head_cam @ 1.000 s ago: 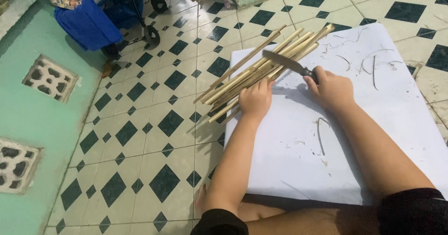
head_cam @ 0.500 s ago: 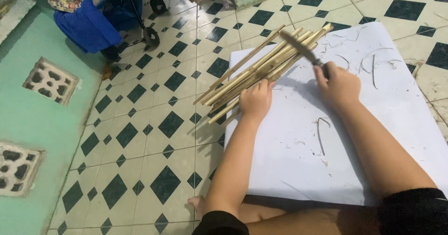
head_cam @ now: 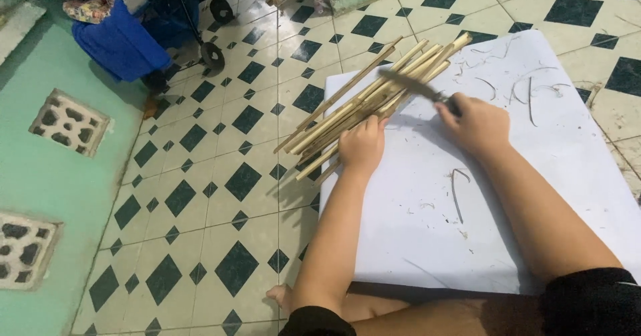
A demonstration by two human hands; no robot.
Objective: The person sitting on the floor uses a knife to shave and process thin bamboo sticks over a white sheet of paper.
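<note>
Head view, read from the left edge toward the white board (head_cam: 507, 196), which serves as landmark: far to its left runs a green wall (head_cam: 60, 196) pierced by patterned vent blocks (head_cam: 68, 122). Up and left of the board stands a blue cloth-covered cart (head_cam: 127, 39) on small wheels, over a floor (head_cam: 200, 196) of cream tiles with dark diamonds.

Across the board's upper left corner lies a bundle of bamboo sticks (head_cam: 367, 99), slanting from the tiles up onto the white surface, its far ends well over the board. The left hand (head_cam: 364, 146) rests on the near end of the bundle at the board's left edge, fingers folded down over the sticks and pressing them in place.

Over the board's upper middle, the right hand (head_cam: 475, 124) is closed round the handle of a knife (head_cam: 417, 88). The blade now points up and left, lying across the top of the bundle; half a second ago it was raised higher above the sticks, and a second ago it lay low and flat against them. That reads as a repeated stroke along the bamboo, with the blade coming back down onto the wood.

Thin curled shavings (head_cam: 527, 92) lie scattered toward the board's upper right, and one more sliver (head_cam: 457, 192) near its middle.
</note>
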